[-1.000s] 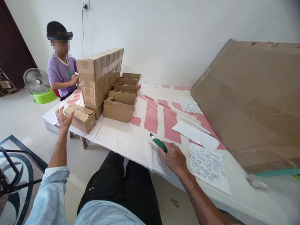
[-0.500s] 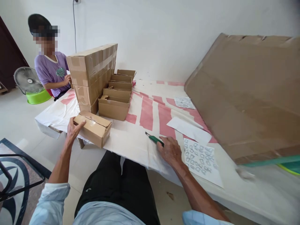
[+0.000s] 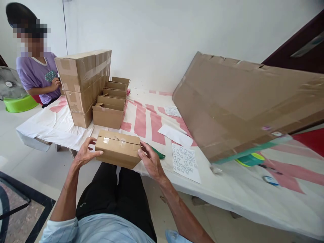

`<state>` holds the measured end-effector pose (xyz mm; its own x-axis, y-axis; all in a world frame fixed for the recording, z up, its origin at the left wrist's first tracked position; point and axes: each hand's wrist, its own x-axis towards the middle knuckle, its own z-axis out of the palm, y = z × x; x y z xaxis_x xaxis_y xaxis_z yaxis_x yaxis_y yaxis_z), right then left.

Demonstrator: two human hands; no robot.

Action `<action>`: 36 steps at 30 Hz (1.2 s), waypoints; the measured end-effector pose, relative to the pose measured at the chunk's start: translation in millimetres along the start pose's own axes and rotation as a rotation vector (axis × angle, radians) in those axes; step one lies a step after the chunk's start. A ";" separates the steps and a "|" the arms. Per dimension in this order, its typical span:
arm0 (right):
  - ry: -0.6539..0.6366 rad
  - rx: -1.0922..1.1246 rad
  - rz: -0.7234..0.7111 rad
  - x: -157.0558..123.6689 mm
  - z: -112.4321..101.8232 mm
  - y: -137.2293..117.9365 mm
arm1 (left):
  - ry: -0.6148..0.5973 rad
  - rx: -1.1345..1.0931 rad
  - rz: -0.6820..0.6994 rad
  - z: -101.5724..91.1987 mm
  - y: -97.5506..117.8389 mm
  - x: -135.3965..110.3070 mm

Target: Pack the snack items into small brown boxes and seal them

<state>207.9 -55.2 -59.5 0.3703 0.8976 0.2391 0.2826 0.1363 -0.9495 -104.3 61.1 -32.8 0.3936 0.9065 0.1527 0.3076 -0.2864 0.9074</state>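
Note:
A small closed cardboard box (image 3: 117,148) with pieces of clear tape on its top is at the table's front edge, between my two hands. My left hand (image 3: 85,152) grips its left end, thumb against the front face. At the right end my right hand (image 3: 152,161) holds the box with thumb and fingers. A green-handled utility knife (image 3: 159,154) lies on the table just beyond my right hand, its blade end hidden. Behind the box stands a row of open cardboard boxes (image 3: 108,116), beside a stack of taped boxes (image 3: 81,76).
A large cardboard sheet or carton side (image 3: 243,111) leans over the right of the table (image 3: 227,189). Papers, including a marked sheet (image 3: 186,163), lie nearby. Farther right is a tape roll (image 3: 270,181). A person in a purple shirt (image 3: 37,77) is behind the stack at left.
My right hand has let go of the utility knife and taken the box's right end. The box has turned and shifted right along the edge. My view has swung right.

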 end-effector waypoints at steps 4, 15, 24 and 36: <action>-0.020 -0.013 0.036 0.2 -0.2 -2.9 | -0.094 -0.178 0.072 -2.5 -15.0 16.6; -0.065 -0.046 -0.001 -0.1 -15.0 1.7 | -0.118 -0.279 0.131 11.3 -16.9 12.1; -0.086 -0.035 0.000 0.4 -21.8 2.0 | -0.113 -0.140 0.169 6.6 3.3 -3.7; -0.044 0.044 0.007 -8.0 -10.8 9.0 | -0.172 -0.124 0.180 2.6 -2.1 -8.2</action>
<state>217.1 -65.7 -67.7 0.3330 0.9160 0.2239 0.2404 0.1472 -0.9595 -106.0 53.5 -37.0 0.5766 0.7755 0.2572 0.1150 -0.3887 0.9142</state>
